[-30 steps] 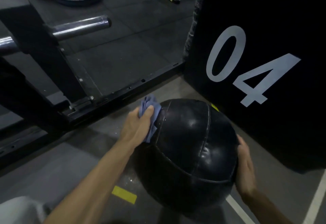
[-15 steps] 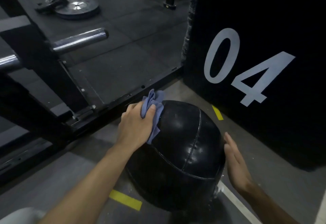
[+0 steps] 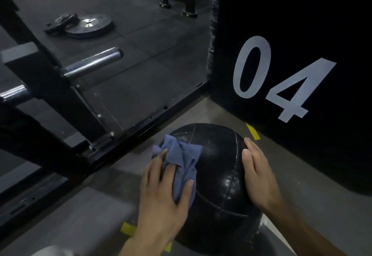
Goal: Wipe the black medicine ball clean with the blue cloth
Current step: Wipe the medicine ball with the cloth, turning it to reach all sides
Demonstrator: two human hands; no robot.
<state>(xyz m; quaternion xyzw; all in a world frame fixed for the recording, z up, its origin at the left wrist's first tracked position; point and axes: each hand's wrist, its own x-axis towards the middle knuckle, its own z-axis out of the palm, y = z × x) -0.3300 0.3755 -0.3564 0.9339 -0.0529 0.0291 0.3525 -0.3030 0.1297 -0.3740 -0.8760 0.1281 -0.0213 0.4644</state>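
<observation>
Gym floor (image 3: 302, 205), grey concrete, black "04" box (image 3: 302, 34) just behind. Black medicine ball (image 3: 219, 167) sits on the floor between both hands. Left hand (image 3: 163, 199) has fingers (image 3: 188, 187) curled, pinching the bunched blue cloth (image 3: 181, 163) against the ball's upper left. Right hand (image 3: 259, 177) lies flat on the right side, fingers together and straight. My call: brace firmly with the right, spread the cloth flatter, overlap strokes, then roll the ball to reach the underside.

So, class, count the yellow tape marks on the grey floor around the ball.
3 show: one yellow tape mark between the black leather medicine ball and the black "04" box; one below the left hand; one beside that wrist. Others may be hidden.
</observation>
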